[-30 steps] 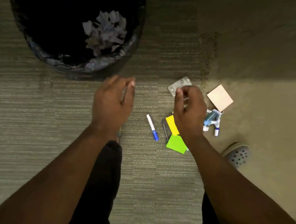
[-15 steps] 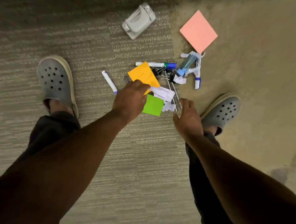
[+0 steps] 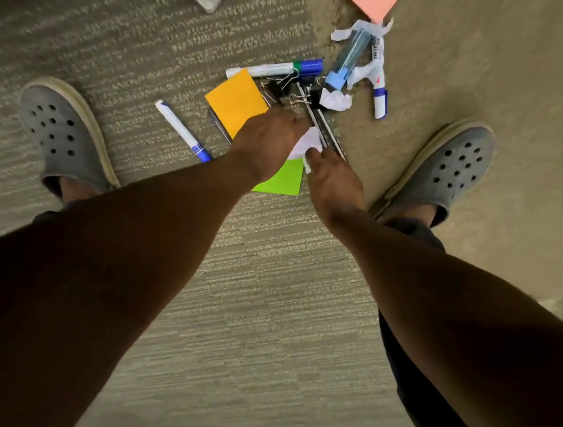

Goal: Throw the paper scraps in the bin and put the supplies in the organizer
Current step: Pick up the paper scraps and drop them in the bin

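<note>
Both hands meet over a crumpled white paper scrap lying on the carpeted floor between the person's feet. The left hand reaches down with its fingers bent over the scrap's left edge; the right hand touches the scrap's lower right corner with its fingertips. Whether either grip has actually closed on the paper cannot be told, since the backs of the hands hide the fingertips.

The step in hand appears to be scrap collection. The next move likely calls for gathering this scrap without dragging the long metal strips that lie touching its right side, then carrying it to the bin, which is not in view.

The scrap has no clear long axis. It rests partly on a green square sticky note, just beside an orange square sticky note. Further out, a second crumpled white scrap sits among black binder clips, and a torn white scrap wraps a translucent blue tube. A white marker with a blue cap lies left to right, cap pointing right; a white pen with a blue tip runs diagonally, tip toward the near right.
</note>
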Motion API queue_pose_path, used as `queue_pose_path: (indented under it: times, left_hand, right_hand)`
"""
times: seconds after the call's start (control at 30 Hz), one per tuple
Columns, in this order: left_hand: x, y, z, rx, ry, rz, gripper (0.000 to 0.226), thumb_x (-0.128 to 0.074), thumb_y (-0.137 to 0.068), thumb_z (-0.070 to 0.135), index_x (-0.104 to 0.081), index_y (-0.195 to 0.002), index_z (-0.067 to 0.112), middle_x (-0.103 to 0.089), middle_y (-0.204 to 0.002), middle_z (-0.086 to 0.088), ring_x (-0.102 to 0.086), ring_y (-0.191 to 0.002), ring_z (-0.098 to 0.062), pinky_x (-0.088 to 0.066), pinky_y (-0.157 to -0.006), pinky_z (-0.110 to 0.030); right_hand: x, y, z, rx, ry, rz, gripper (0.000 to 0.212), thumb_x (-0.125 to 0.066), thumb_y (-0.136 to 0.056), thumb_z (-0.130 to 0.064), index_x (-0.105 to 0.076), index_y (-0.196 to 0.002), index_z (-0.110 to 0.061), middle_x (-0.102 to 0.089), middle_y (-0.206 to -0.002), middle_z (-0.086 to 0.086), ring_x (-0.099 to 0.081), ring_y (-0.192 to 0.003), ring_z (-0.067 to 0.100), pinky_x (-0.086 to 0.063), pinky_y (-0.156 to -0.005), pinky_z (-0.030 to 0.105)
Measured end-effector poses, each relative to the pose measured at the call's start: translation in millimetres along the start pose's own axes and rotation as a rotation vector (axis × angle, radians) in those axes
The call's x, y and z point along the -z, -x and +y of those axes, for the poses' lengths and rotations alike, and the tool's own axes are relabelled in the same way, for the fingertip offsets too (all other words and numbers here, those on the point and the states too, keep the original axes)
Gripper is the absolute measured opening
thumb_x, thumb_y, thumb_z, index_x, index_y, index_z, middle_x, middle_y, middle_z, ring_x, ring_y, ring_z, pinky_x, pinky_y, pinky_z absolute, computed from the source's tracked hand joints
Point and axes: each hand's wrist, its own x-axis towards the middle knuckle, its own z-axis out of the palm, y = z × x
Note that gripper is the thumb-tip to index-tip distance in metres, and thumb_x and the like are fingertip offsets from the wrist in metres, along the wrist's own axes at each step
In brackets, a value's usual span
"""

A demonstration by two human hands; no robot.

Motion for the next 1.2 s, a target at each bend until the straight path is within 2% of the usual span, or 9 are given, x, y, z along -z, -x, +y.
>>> queue_pose_path:
  times: [0.2, 0.4, 0.5, 0.6, 0.67, 0.77, 0.9, 1.1, 1.2]
  left_hand:
    - [18.9, 18.1, -8.4, 0.194, 0.415, 0.109, 0.023, -0.059, -0.081, 0.007, -0.07, -0.101, 0.007, -0.066, -0.095, -0.019, -0.059, -0.092, -0.036, -0.045, -0.075, -0.039]
    - [91.9, 51.8, -20.2, 0.473, 0.734, 0.354, 0.017, -0.072, -0.078, 0.013, -0.076, -0.094, 0.009, -0.07, -0.087, -0.011, -0.054, -0.066, -0.015, -0.048, -0.07, -0.029]
    - [144.5, 66.7, -38.5, 0.603, 0.842, 0.477, 0.018, -0.074, -0.08, 0.013, -0.076, -0.097, 0.008, -0.069, -0.088, -0.007, -0.057, -0.066, -0.006, -0.045, -0.069, -0.011]
    - [211.1, 87.1, -62.9, 0.633, 0.92, 0.698, 0.018, -0.074, -0.082, 0.015, -0.075, -0.1, 0.018, -0.066, -0.085, 0.006, -0.061, -0.072, 0.002, -0.049, -0.072, -0.013]
    - [255.5, 103.9, -80.7, 0.614, 0.921, 0.859, 0.022, -0.074, -0.082, 0.016, -0.07, -0.101, 0.026, -0.062, -0.083, 0.014, -0.061, -0.074, 0.007, -0.05, -0.075, -0.014]
    - [310.5, 127.0, -113.1, 0.614, 0.939, 1.039, 0.021, -0.073, -0.082, 0.014, -0.07, -0.101, 0.023, -0.065, -0.086, 0.009, -0.065, -0.078, 0.004, -0.052, -0.077, -0.017]
    - [351.8, 147.8, -170.4, 0.708, 0.953, 1.172, 0.021, -0.074, -0.08, 0.021, -0.076, -0.1, 0.014, -0.072, -0.091, -0.002, -0.07, -0.081, -0.009, -0.058, -0.079, -0.034]
    - [374.2, 175.9, -236.9, 0.775, 0.659, 1.217, 0.017, -0.068, -0.086, 0.028, -0.077, -0.096, 0.018, -0.07, -0.085, 0.005, -0.06, -0.066, 0.008, -0.043, -0.065, -0.005]
    - [366.1, 178.0, -266.3, 0.795, 0.562, 1.088, 0.018, -0.065, -0.086, 0.027, -0.076, -0.095, 0.015, -0.074, -0.086, 0.003, -0.061, -0.069, 0.002, -0.039, -0.061, -0.003]
  right_hand:
    - [31.0, 10.7, 9.4, -0.176, -0.274, 0.041, 0.029, -0.056, -0.085, -0.01, -0.059, -0.114, -0.011, -0.062, -0.104, 0.019, -0.061, -0.088, 0.039, -0.049, -0.074, 0.04]
    - [92.2, 18.5, -10.4, -0.332, -0.377, 0.114, 0.009, -0.058, -0.09, -0.018, -0.063, -0.096, -0.013, -0.068, -0.095, 0.013, -0.063, -0.082, 0.03, -0.051, -0.075, 0.036]
    - [131.1, 6.4, -50.1, -0.403, -0.544, 0.144, 0.003, -0.067, -0.086, -0.025, -0.067, -0.088, -0.022, -0.07, -0.087, 0.002, -0.064, -0.081, 0.021, -0.047, -0.081, 0.027]
    - [179.9, -15.1, -113.0, -0.371, -0.988, 0.188, 0.018, -0.073, -0.082, -0.019, -0.064, -0.07, -0.029, -0.065, -0.068, -0.002, -0.063, -0.063, 0.019, -0.056, -0.073, 0.044]
    - [215.5, -29.3, -160.5, -0.253, -1.14, 0.213, 0.023, -0.073, -0.083, -0.01, -0.061, -0.069, -0.024, -0.066, -0.067, 0.004, -0.061, -0.059, 0.019, -0.054, -0.065, 0.042]
    - [265.8, -52.1, -239.9, -0.082, -1.232, 0.243, 0.024, -0.072, -0.083, -0.004, -0.059, -0.07, -0.02, -0.067, -0.069, 0.003, -0.061, -0.061, 0.019, -0.052, -0.061, 0.037]
    - [301.9, -82.8, -335.9, 0.14, -1.142, 0.336, 0.021, -0.071, -0.084, -0.013, -0.06, -0.075, -0.028, -0.069, -0.074, -0.002, -0.068, -0.065, 0.018, -0.059, -0.063, 0.043]
    - [314.1, -114.9, -429.5, 0.33, -0.832, 0.472, 0.008, -0.065, -0.089, -0.019, -0.066, -0.094, -0.013, -0.068, -0.078, -0.004, -0.061, -0.065, 0.005, -0.049, -0.058, 0.017]
    - [301.2, -136.4, -445.2, 0.395, -0.469, 0.431, 0.021, -0.054, -0.093, -0.031, -0.063, -0.107, -0.018, -0.068, -0.093, 0.0, -0.062, -0.082, 0.014, -0.043, -0.059, 0.026]
